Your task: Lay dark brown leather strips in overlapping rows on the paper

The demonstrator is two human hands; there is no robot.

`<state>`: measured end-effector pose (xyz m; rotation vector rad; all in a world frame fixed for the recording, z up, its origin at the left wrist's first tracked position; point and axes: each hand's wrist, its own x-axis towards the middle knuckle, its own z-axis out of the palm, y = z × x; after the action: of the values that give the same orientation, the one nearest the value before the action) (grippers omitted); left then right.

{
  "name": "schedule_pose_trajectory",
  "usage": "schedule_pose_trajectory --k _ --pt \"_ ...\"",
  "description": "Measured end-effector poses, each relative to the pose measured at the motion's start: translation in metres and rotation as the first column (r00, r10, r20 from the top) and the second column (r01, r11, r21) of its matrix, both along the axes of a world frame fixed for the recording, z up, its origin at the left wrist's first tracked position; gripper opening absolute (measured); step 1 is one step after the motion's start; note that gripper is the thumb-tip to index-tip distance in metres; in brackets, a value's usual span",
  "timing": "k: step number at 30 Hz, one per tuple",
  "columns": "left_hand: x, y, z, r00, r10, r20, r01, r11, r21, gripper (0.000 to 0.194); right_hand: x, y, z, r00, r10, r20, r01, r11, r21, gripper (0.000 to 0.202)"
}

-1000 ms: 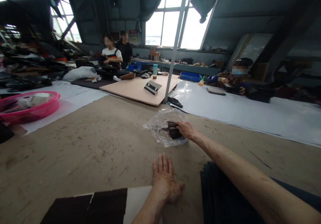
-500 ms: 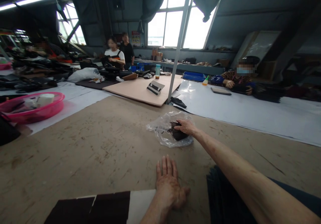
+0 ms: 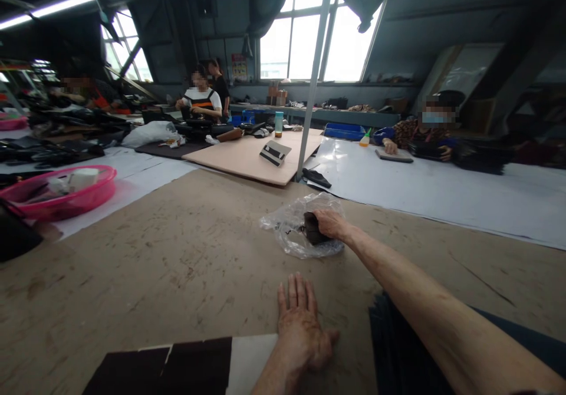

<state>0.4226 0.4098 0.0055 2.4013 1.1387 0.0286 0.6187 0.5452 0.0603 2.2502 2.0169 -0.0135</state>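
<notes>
My left hand lies flat on the brown tabletop, palm down with its fingers stretched out. By its wrist is a white sheet with dark brown pieces on it. Farther out, my right hand is closed on a small bundle of dark brown pieces at a crumpled clear plastic bag. Its fingertips are hidden by the bundle. Under my right forearm sits a stack of dark blue-green sheets.
A pink basin with small items stands at the left. Beyond the tabletop are a pale board, a metal pole and a white-covered table. A masked co-worker sits at the right; other people are at the back.
My right hand's fingers have gone from lying over the dark brown bundle to gripping its upper edge, which now tilts up. My left hand stays flat in place.
</notes>
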Motion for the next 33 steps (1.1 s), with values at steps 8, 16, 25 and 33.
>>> schedule_pose_trajectory --k 8,16,25,33 --pt "-0.001 0.000 0.004 1.000 -0.011 -0.008 0.011 1.000 -0.014 0.089 -0.007 0.006 0.001 0.992 -0.068 0.107 0.066 0.998 0.016 0.026" --pt "0.000 0.001 0.003 1.000 0.002 -0.001 -0.002 1.000 -0.012 0.090 -0.012 -0.009 0.003 0.986 -0.012 0.166 -0.004 0.995 0.100 0.027" --pt "-0.002 0.000 0.007 1.000 0.004 0.005 -0.004 1.000 -0.016 0.088 -0.014 -0.012 -0.001 0.987 0.036 0.157 -0.063 0.983 0.170 0.026" --pt "-0.003 -0.001 0.007 1.000 -0.005 0.012 0.005 1.000 -0.021 0.088 -0.008 -0.006 0.001 0.997 -0.008 0.070 -0.011 0.962 0.271 0.027"
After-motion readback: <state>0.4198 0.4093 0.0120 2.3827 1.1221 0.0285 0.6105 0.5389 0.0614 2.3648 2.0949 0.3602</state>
